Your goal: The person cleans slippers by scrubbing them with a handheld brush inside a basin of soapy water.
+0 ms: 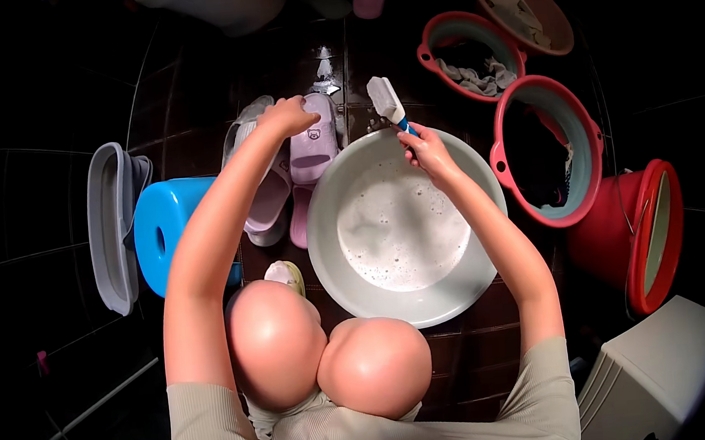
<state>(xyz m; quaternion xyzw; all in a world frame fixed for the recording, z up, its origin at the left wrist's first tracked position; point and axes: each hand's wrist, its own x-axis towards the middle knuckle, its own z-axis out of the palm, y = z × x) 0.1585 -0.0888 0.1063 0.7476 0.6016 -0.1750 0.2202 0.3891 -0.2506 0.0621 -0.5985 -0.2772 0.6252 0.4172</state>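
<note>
Upper centre of the frame: the left hand [286,117] lies over the toe of a lilac slipper [312,145], fingers parted and partly bent; whether they touch it cannot be told. Right of centre: the right hand [428,151], its fingers closed round the blue-and-white handle of a scrubbing brush [387,100], is at the far rim of a pale basin [323,238] containing foamy water [398,229]. Left: a blue stool [162,237]. Upper right: red-rimmed tubs [577,106] with cloth inside.
</note>
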